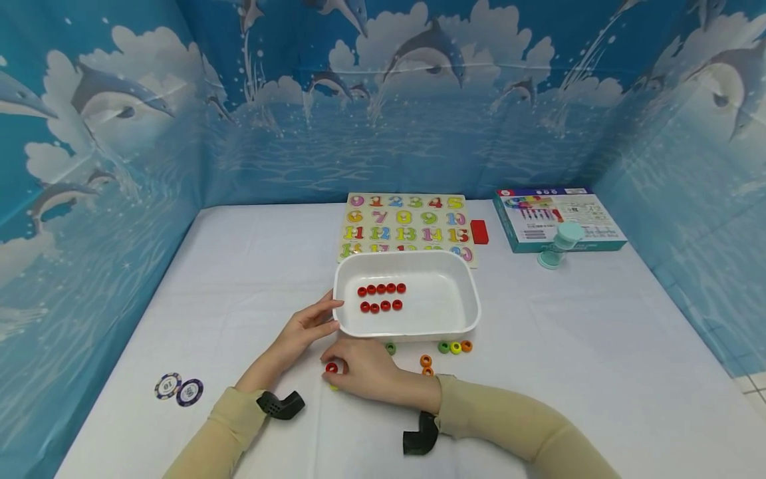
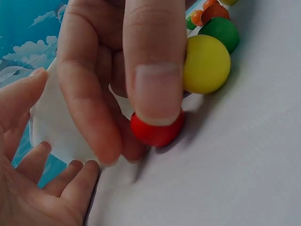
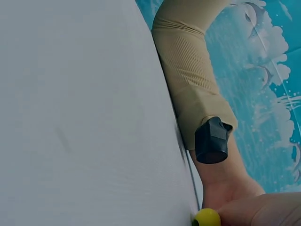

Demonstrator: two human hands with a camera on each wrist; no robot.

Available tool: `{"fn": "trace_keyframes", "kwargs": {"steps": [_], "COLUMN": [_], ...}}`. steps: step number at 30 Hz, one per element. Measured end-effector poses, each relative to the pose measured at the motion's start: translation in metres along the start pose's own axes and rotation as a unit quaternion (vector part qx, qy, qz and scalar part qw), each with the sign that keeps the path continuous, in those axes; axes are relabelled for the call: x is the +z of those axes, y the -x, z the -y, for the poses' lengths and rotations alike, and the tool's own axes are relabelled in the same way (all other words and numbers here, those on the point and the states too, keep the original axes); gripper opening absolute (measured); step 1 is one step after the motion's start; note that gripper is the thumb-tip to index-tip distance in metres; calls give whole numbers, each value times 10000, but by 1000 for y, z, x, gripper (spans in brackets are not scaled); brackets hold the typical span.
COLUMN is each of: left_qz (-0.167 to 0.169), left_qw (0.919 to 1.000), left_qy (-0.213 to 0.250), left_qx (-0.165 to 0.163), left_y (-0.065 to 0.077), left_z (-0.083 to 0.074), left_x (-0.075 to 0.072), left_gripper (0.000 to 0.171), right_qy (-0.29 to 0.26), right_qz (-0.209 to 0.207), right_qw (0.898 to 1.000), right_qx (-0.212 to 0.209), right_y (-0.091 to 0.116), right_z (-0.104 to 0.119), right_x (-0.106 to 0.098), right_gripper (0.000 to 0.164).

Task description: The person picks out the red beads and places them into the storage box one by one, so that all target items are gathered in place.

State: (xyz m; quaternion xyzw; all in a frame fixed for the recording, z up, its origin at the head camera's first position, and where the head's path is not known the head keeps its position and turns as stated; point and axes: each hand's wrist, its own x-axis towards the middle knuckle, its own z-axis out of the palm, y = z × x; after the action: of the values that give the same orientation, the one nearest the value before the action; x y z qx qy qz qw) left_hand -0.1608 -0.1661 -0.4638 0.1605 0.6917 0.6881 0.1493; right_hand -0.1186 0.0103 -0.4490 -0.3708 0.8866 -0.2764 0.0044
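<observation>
My right hand (image 1: 362, 368) is low over the table in front of the tray, its thumb and fingers pinching a red bead (image 1: 332, 367). In the left wrist view the thumb covers the top of that red bead (image 2: 157, 129), which sits close to the white cloth. Beside the thumb are a yellow bead (image 2: 207, 64) and a green bead (image 2: 220, 34). My left hand (image 1: 305, 329) touches the left end of the white tray (image 1: 439, 293) with extended fingers. Inside the tray, several red beads (image 1: 381, 289) form two rows toward the left.
Green, yellow and orange beads (image 1: 467, 346) lie along the tray's front. Behind it are a number board (image 1: 403, 217) and a red block (image 1: 479, 231). A box (image 1: 562, 219) and a mint-green hourglass-shaped object (image 1: 560, 245) stand back right; two round chips (image 1: 189, 392) lie left.
</observation>
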Motion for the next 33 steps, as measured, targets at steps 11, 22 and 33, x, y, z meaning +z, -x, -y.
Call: {"fn": "trace_keyframes", "kwargs": {"steps": [11, 22, 33], "left_qz": [26, -16, -70], "left_qw": [9999, 9996, 9994], "left_qy": [-104, -271, -314], "left_qx": [19, 13, -156], "left_y": [6, 7, 8], "left_z": [-21, -21, -24], "left_x": [9, 10, 11], "left_gripper": [43, 44, 46], "right_qy": [36, -820, -1037], "right_qz": [315, 998, 851], "right_qw": [9994, 9912, 9907], "right_qx": [109, -296, 210], "right_y": [3, 22, -1], "right_z": [5, -6, -94], "right_x": [-14, -110, -155], "right_gripper": [16, 20, 26]}}
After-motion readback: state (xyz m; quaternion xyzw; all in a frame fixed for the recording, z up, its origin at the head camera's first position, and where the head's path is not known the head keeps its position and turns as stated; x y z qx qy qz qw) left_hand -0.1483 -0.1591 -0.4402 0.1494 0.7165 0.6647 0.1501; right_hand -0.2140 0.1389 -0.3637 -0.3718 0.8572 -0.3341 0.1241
